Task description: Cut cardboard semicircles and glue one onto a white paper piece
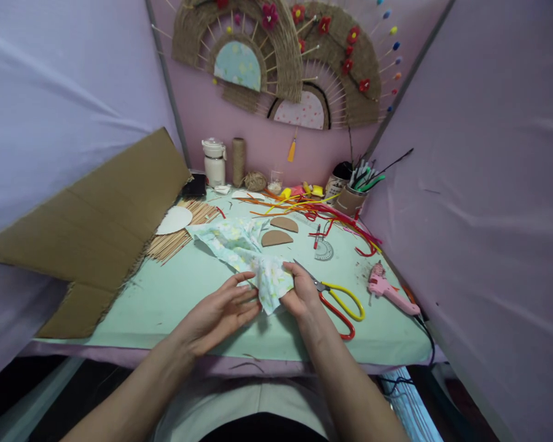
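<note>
A light blue-green floral fabric piece [249, 245] lies crumpled over the table, its near end raised between my hands. My right hand [300, 293] pinches that end between thumb and fingers. Beside the cloth's left edge, my left hand [228, 307] has its fingers apart, the fingertips near or against the fabric. Scissors with one yellow and one red handle [325, 286] lie open just right of my right hand. Beyond the cloth rest two brown cardboard half-circles, one nearer [277, 238] and one farther [284, 224].
A large cardboard sheet [101, 209] leans at left beside thin wooden sticks [166, 247]. At right are a pink glue gun [389, 288] and a clear protractor [324, 250]. Coloured pipe cleaners [322, 212], a jar [214, 166] and twine spool [238, 161] line the back.
</note>
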Demonstrator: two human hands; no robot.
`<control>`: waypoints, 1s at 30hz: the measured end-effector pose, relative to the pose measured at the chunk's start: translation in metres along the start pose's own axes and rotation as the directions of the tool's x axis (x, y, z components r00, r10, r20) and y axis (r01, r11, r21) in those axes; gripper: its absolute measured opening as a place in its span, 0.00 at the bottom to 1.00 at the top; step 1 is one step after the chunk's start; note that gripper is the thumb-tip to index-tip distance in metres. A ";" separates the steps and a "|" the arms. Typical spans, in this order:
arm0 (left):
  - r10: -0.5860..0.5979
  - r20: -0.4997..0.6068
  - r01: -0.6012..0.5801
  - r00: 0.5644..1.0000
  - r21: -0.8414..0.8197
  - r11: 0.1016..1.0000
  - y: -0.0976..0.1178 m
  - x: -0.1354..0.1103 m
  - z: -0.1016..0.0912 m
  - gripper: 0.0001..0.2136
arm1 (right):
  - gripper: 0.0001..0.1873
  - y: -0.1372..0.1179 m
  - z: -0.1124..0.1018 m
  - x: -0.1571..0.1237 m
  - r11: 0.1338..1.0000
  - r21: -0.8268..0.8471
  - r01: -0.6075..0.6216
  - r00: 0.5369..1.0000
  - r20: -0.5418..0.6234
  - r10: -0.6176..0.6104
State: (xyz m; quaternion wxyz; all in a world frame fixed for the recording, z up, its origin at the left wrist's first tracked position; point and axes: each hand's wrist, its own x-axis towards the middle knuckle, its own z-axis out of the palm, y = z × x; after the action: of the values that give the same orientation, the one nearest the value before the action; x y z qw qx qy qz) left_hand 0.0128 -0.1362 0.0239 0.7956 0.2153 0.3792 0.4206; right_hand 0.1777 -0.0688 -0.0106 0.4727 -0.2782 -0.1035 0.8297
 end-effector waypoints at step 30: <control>0.636 0.231 -0.139 0.737 0.972 -0.192 0.032 0.024 -0.017 0.15 | 0.12 -0.009 -0.032 -0.065 -0.300 -0.952 -0.063 0.866 0.097 -0.491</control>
State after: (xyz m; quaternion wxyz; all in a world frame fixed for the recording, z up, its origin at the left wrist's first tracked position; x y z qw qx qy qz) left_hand -0.0076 -0.0987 0.0245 0.1343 0.7375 0.5996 0.2804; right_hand 0.2279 -0.1218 -0.0093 0.2243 -0.6546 -0.6779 0.2483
